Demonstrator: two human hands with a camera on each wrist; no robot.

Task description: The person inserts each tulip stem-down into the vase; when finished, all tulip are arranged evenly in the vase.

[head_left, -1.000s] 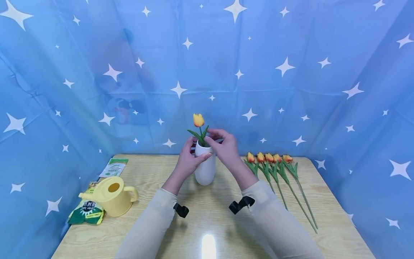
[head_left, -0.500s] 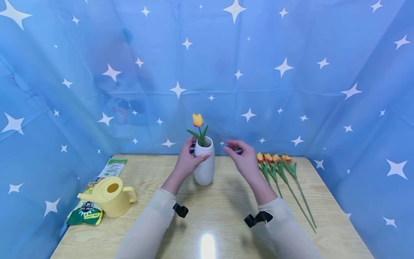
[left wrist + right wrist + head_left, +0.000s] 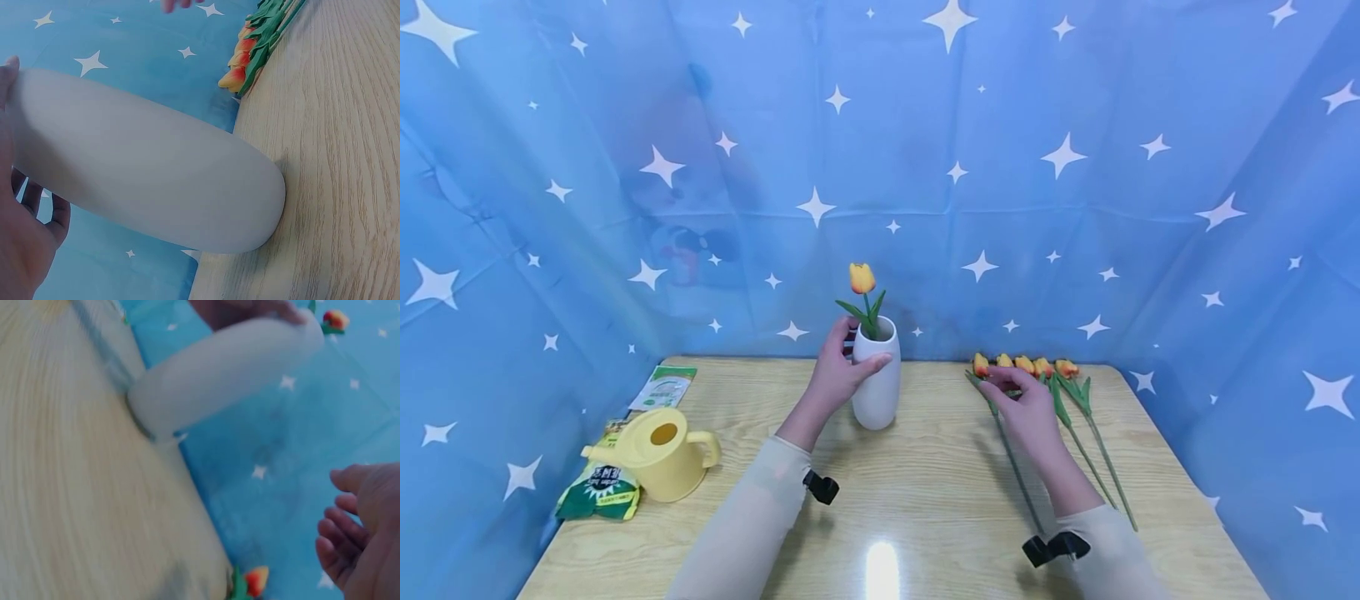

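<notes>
Fingers of the left hand (image 3: 835, 371) curl round one vase (image 3: 877, 400), one flower (image 3: 862, 278) inside it. Those of the right hand (image 3: 1030, 408), loosely bent and holding nothing, are near five flowers (image 3: 1024, 363). Reaching for one appears in hand, calling next for a pinch. One watering can (image 3: 666, 467) sits left of the left fingers.

Pale cream long sleeves (image 3: 741, 525) end short of the bare hands (image 3: 837, 373); behind each, a black band (image 3: 1063, 546) with a small, blocky black piece (image 3: 825, 490) sits on the sleeve.
</notes>
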